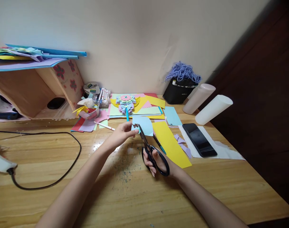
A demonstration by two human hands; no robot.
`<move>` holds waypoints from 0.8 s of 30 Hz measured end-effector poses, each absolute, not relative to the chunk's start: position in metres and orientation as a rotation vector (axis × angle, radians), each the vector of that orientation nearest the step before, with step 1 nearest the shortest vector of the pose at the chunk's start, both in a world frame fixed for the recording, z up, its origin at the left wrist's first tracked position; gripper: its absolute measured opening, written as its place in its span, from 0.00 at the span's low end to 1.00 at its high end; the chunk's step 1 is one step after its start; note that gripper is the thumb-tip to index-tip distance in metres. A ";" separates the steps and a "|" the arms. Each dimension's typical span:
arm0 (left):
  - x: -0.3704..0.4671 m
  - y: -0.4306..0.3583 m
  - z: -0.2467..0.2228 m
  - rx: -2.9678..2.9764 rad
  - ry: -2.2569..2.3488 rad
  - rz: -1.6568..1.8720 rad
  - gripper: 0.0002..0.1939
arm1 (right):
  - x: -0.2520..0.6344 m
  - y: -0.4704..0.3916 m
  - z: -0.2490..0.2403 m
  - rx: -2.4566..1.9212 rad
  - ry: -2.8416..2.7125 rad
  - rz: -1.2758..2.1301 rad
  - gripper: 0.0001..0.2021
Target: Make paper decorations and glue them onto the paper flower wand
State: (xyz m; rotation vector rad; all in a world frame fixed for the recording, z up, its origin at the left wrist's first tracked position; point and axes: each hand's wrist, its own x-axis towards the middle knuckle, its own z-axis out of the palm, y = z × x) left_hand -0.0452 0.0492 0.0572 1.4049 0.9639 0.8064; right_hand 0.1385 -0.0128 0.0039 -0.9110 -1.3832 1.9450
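Observation:
My right hand (153,160) grips a pair of black-handled scissors (145,142), fingers through the loops, blades pointing up and left. At the blade tips, my left hand (124,133) pinches a small light-blue piece of paper (136,129) between thumb and fingers. The blades look slightly parted around that piece; the exact contact is too small to tell. Just behind lies a light-blue sheet with a rounded corner (144,124). A yellow paper strip (171,145) and a dark pen (160,144) rest right of the scissors. Behind my hands is a layered paper flower (126,101) on a blue stem.
A dark phone (199,140) lies on white paper at the right, near two pale cylinders (213,109). Purple scraps (185,148) are beside the yellow strip. Markers (103,95) and a scrap tub (88,110) stand back left, by a cardboard box (65,82). A black cable (79,155) loops across the left.

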 end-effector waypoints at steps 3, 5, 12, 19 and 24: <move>-0.050 0.049 0.063 1.460 0.948 0.728 0.13 | 0.140 -0.014 0.003 -0.869 -1.398 1.972 0.34; -0.052 0.048 0.069 1.478 0.960 0.690 0.13 | 0.141 -0.014 0.001 -0.834 -1.416 1.989 0.34; -0.058 0.048 0.080 1.526 0.986 0.628 0.12 | 0.144 -0.017 -0.001 -0.769 -1.486 2.025 0.33; -0.063 0.049 0.076 1.589 0.974 0.615 0.15 | 0.143 -0.020 -0.001 -0.756 -1.500 2.010 0.33; -0.064 0.049 0.077 1.619 1.002 0.611 0.14 | 0.141 -0.021 0.003 -0.763 -1.497 2.019 0.33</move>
